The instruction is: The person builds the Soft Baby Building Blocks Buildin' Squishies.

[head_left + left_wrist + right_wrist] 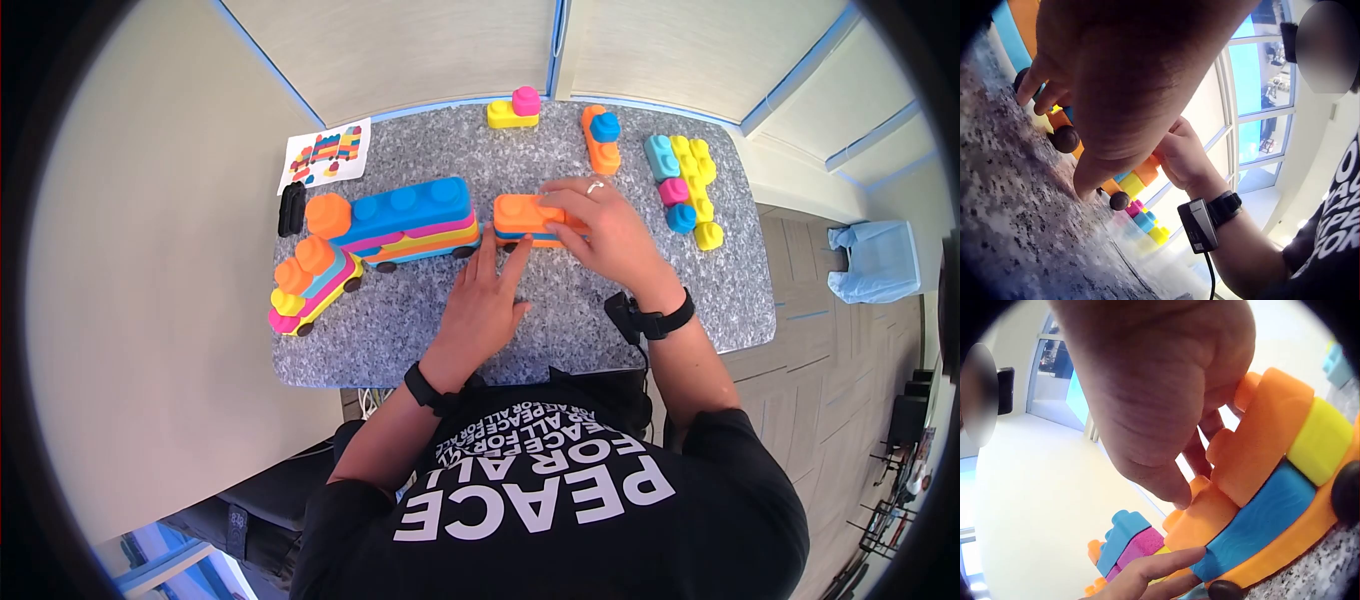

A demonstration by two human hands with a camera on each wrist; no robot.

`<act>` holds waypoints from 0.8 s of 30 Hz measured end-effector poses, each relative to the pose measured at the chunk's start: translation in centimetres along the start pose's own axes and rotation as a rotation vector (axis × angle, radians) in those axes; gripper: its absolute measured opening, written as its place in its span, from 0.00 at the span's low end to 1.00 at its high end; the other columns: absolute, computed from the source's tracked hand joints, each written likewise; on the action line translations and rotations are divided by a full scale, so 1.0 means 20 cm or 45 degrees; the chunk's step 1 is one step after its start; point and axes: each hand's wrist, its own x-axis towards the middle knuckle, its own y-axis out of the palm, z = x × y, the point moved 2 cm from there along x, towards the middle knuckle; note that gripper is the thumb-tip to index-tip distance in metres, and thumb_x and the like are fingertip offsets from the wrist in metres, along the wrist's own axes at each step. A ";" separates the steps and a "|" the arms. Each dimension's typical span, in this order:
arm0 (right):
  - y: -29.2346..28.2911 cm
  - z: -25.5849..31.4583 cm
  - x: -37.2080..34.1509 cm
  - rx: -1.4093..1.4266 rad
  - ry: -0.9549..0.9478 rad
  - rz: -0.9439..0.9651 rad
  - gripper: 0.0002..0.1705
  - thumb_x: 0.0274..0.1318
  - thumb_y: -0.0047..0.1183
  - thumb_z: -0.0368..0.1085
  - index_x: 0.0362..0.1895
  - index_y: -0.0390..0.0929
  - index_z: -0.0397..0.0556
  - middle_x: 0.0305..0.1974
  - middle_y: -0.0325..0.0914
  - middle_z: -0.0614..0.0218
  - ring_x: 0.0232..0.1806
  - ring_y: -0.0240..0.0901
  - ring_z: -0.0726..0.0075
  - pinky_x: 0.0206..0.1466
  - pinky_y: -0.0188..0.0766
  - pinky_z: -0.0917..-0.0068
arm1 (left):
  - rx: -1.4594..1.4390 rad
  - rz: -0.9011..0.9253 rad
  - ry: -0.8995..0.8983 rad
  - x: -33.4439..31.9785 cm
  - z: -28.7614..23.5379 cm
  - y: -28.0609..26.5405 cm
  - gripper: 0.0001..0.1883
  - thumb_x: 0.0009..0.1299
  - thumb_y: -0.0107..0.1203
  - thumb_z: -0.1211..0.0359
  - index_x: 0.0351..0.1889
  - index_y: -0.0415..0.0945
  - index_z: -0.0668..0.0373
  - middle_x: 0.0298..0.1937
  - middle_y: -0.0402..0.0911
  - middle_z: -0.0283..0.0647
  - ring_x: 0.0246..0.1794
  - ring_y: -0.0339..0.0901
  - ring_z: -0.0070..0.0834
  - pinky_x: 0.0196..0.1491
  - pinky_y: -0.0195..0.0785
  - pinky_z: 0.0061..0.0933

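A wheeled vehicle with an orange base (pixel 1279 556) carries a blue block (pixel 1260 515), a yellow block (pixel 1322 440) and two orange blocks (pixel 1200 519) on top. My right hand (pixel 610 235) pinches around the studs of the orange top (pixel 515 208), thumb on the near side, other fingers partly hidden behind. Straight fingers of my left hand (pixel 482 310) touch the vehicle's left end and near side; in the right wrist view that hand (pixel 1141 575) meets the blue block's end. Dark wheels (pixel 1066 139) stand on the speckled table (pixel 400 330).
To the left are a long blue-topped vehicle (pixel 405 215) and a smaller angled vehicle (pixel 318 285). A picture sheet (pixel 300 165) and black object (pixel 291 208) lie beyond. Loose blocks include a yellow-and-pink pair (pixel 513 115), an orange-and-blue piece (pixel 601 145) and a colourful group (pixel 685 185).
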 end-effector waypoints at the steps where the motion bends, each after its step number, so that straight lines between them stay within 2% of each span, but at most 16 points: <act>1: -0.02 0.00 0.00 0.003 0.027 -0.008 0.21 0.66 0.74 0.34 0.62 0.89 0.52 0.64 0.91 0.61 0.62 0.86 0.43 0.70 0.81 0.51 | -0.005 0.003 -0.003 0.00 0.00 0.00 0.55 0.73 0.79 0.62 0.96 0.58 0.49 0.94 0.52 0.70 0.89 0.64 0.71 0.84 0.70 0.63; 6: -0.12 -0.06 -0.06 0.009 0.162 -0.058 0.25 0.67 0.75 0.32 0.66 0.89 0.50 0.66 0.91 0.57 0.69 0.86 0.40 0.74 0.81 0.51 | 0.000 0.002 -0.010 -0.01 -0.02 -0.03 0.54 0.73 0.79 0.63 0.94 0.58 0.56 0.92 0.55 0.69 0.88 0.65 0.71 0.84 0.71 0.62; 9: -0.19 -0.12 -0.10 0.061 0.247 -0.092 0.23 0.68 0.75 0.31 0.66 0.90 0.49 0.65 0.92 0.57 0.70 0.87 0.45 0.75 0.80 0.54 | -0.056 0.004 -0.099 -0.02 -0.06 -0.07 0.53 0.73 0.78 0.64 0.93 0.59 0.60 0.90 0.58 0.67 0.87 0.67 0.70 0.83 0.72 0.60; 10: -0.20 -0.14 -0.12 0.066 0.245 -0.132 0.22 0.69 0.74 0.31 0.66 0.90 0.49 0.64 0.92 0.56 0.69 0.88 0.44 0.74 0.81 0.54 | -0.085 0.010 -0.143 -0.02 -0.08 -0.09 0.53 0.73 0.78 0.64 0.92 0.59 0.62 0.90 0.60 0.66 0.86 0.68 0.69 0.82 0.72 0.60; 12: -0.24 -0.19 -0.16 0.075 0.241 -0.211 0.21 0.71 0.73 0.32 0.65 0.89 0.48 0.63 0.92 0.54 0.66 0.88 0.42 0.73 0.81 0.53 | -0.139 -0.032 -0.076 -0.01 -0.11 -0.14 0.52 0.73 0.78 0.64 0.92 0.61 0.62 0.88 0.62 0.64 0.85 0.68 0.68 0.83 0.71 0.60; 15: -0.32 -0.23 -0.21 0.081 0.383 -0.330 0.20 0.73 0.72 0.34 0.66 0.90 0.48 0.62 0.93 0.53 0.65 0.89 0.45 0.71 0.82 0.54 | -0.108 -0.106 0.044 0.02 -0.17 -0.21 0.50 0.73 0.78 0.65 0.90 0.63 0.63 0.89 0.63 0.62 0.88 0.65 0.65 0.86 0.66 0.59; 17: -0.38 -0.34 -0.26 0.002 0.647 -0.403 0.19 0.73 0.72 0.35 0.65 0.91 0.49 0.61 0.93 0.53 0.62 0.90 0.46 0.67 0.84 0.54 | -0.038 -0.167 0.121 0.05 -0.18 -0.22 0.49 0.72 0.78 0.65 0.90 0.65 0.63 0.90 0.62 0.61 0.91 0.61 0.64 0.88 0.63 0.60; 18: -0.42 -0.41 -0.28 -0.039 0.779 -0.440 0.19 0.74 0.72 0.36 0.65 0.91 0.49 0.60 0.93 0.52 0.60 0.91 0.46 0.65 0.85 0.54 | 0.002 -0.202 0.156 0.07 -0.17 -0.21 0.49 0.72 0.78 0.65 0.90 0.65 0.63 0.91 0.61 0.60 0.92 0.60 0.63 0.89 0.62 0.60; 21: -0.54 -0.61 -0.39 -0.527 0.793 -0.486 0.21 0.74 0.72 0.38 0.67 0.91 0.52 0.61 0.94 0.56 0.55 0.92 0.52 0.61 0.87 0.58 | 0.060 -0.195 0.179 0.11 -0.15 -0.19 0.49 0.72 0.78 0.65 0.89 0.66 0.64 0.93 0.59 0.57 0.95 0.56 0.61 0.91 0.59 0.59; 24: -0.64 -0.76 -0.48 -0.548 0.945 -0.483 0.20 0.70 0.74 0.37 0.64 0.92 0.51 0.57 0.93 0.52 0.50 0.91 0.46 0.55 0.87 0.51 | 0.082 -0.163 0.157 0.12 -0.14 -0.17 0.49 0.71 0.79 0.65 0.89 0.67 0.64 0.94 0.59 0.55 0.95 0.55 0.59 0.91 0.59 0.59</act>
